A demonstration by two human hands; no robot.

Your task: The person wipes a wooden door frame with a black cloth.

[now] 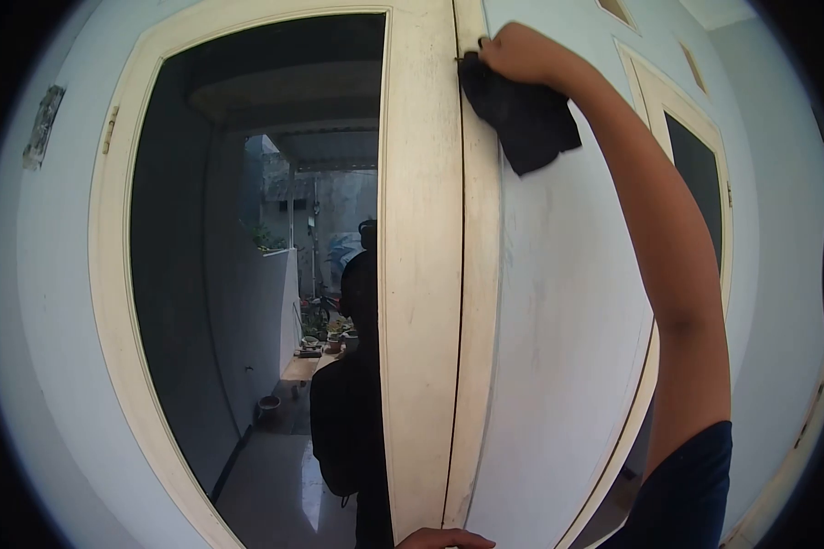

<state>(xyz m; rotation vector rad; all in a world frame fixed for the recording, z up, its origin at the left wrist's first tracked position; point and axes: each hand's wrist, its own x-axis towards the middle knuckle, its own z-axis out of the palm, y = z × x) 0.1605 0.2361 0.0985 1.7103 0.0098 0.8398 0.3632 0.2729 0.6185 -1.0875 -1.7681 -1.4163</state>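
Note:
My right hand (pixel 520 53) is raised high and grips a dark cloth (pixel 522 114), pressing it against the upper edge of a cream-white door (pixel 558 302) next to its frame (pixel 421 274). The cloth hangs down below the hand over the door's face. My left hand (pixel 444 539) shows only as fingertips at the bottom edge, resting against the door's lower edge; whether it holds anything is hidden.
A glass window pane (pixel 247 274) left of the frame reflects a dark figure and shows a narrow outdoor passage with pots. Pale blue wall (pixel 27 302) lies at far left. A second framed dark pane (pixel 696 183) sits at the right.

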